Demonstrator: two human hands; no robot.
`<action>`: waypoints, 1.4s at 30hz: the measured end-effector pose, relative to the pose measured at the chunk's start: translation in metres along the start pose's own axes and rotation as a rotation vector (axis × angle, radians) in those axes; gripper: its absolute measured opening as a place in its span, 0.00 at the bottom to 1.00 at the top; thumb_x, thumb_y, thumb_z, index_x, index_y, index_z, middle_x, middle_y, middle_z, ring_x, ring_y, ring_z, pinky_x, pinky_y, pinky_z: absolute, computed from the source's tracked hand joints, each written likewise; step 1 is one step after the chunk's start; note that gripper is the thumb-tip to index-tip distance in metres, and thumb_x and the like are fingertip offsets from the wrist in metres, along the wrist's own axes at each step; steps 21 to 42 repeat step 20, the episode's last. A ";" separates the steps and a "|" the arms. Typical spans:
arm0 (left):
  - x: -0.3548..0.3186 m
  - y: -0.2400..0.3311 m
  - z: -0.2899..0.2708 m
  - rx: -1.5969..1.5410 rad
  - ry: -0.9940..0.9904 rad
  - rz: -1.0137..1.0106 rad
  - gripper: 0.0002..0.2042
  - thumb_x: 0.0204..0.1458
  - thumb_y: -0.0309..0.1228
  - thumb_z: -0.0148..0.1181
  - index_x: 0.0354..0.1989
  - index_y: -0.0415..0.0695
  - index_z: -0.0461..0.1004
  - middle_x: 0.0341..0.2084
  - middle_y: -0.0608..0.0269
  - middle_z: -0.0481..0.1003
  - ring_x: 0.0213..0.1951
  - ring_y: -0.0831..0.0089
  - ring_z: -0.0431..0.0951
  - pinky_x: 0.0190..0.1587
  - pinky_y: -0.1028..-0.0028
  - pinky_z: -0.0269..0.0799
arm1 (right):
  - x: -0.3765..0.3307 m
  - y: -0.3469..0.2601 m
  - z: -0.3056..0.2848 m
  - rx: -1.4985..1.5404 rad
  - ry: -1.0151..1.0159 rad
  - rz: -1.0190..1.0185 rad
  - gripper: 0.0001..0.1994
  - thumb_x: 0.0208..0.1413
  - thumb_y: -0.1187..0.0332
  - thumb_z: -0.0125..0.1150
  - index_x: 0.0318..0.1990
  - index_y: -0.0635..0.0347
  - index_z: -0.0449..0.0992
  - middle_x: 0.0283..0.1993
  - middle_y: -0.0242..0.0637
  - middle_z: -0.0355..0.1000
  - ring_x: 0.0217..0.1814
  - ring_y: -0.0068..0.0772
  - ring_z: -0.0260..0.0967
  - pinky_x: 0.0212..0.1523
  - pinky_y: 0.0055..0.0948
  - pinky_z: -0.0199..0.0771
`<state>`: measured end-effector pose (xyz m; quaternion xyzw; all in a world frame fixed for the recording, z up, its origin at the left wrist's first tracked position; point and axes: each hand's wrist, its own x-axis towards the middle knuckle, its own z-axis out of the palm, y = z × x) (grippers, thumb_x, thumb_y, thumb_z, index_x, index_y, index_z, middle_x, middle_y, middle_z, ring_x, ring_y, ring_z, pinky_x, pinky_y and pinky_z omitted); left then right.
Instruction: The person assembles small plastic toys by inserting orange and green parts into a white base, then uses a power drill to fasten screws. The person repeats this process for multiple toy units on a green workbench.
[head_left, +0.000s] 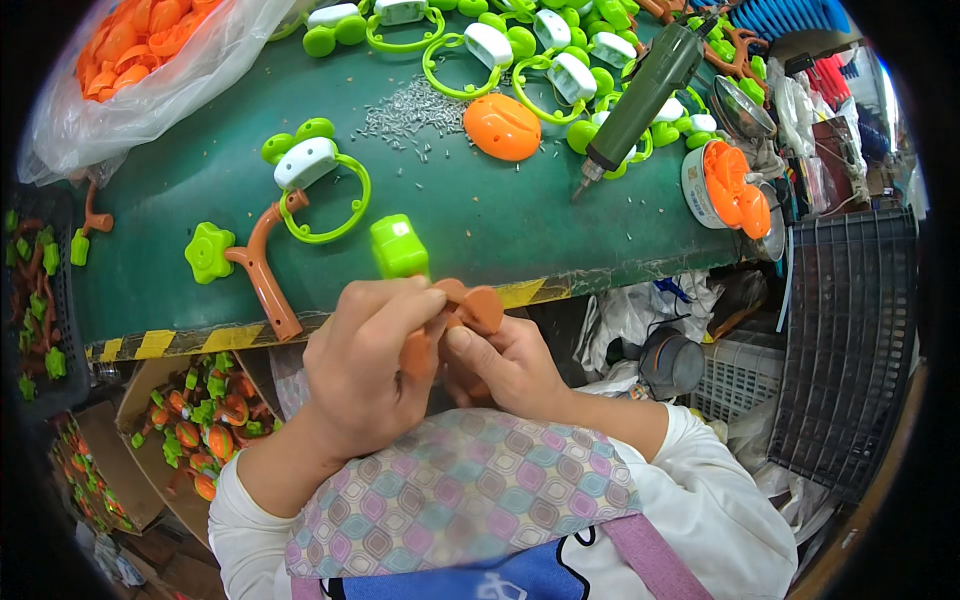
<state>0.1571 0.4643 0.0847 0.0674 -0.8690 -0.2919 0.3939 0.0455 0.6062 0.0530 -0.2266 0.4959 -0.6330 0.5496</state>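
My left hand (360, 355) and my right hand (522, 372) meet at the bench edge, both closed on a brown plastic branch piece (482, 308). Its far end carries a glossy green knob (398, 247) above the fingers; the fingers cover much of the brown part. Left of them, a forked brown branch (262, 265) with a green star-shaped knob (209, 252) lies on the green bench. Touching that branch's upper tip is a green ring (362, 205) with a white block (306, 160) on it.
A dark green electric screwdriver (650, 95) hangs bit-down over the bench. Loose screws (415, 108) lie beside an orange shell (502, 127). Orange parts fill a plastic bag (60, 140) and a tub (703, 205). Boxes of parts (205, 410) stand below left, a black crate (850, 350) right.
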 end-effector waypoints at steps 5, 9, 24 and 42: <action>0.002 0.008 0.011 0.035 0.024 0.051 0.23 0.40 0.19 0.68 0.49 0.41 0.73 0.39 0.50 0.77 0.34 0.57 0.81 0.32 0.68 0.78 | 0.009 0.016 -0.006 -0.359 0.119 -0.372 0.19 0.70 0.60 0.54 0.60 0.64 0.72 0.35 0.31 0.75 0.29 0.16 0.69 0.31 0.20 0.71; -0.003 0.000 0.016 -0.216 0.072 -0.036 0.19 0.45 0.17 0.68 0.45 0.39 0.71 0.42 0.45 0.77 0.37 0.56 0.81 0.35 0.68 0.79 | 0.001 -0.007 -0.010 -0.277 0.164 -0.042 0.17 0.68 0.61 0.58 0.57 0.64 0.73 0.37 0.35 0.76 0.37 0.21 0.72 0.39 0.24 0.74; -0.022 -0.050 0.051 -0.062 -0.341 -0.345 0.26 0.45 0.22 0.69 0.55 0.39 0.71 0.46 0.47 0.73 0.47 0.48 0.76 0.49 0.60 0.74 | 0.039 -0.016 -0.077 -1.252 0.208 -0.632 0.19 0.46 0.69 0.75 0.46 0.65 0.77 0.40 0.44 0.73 0.43 0.48 0.69 0.46 0.40 0.72; -0.022 -0.050 0.051 -0.062 -0.341 -0.345 0.26 0.45 0.22 0.69 0.55 0.39 0.71 0.46 0.47 0.73 0.47 0.48 0.76 0.49 0.60 0.74 | 0.039 -0.016 -0.077 -1.252 0.208 -0.632 0.19 0.46 0.69 0.75 0.46 0.65 0.77 0.40 0.44 0.73 0.43 0.48 0.69 0.46 0.40 0.72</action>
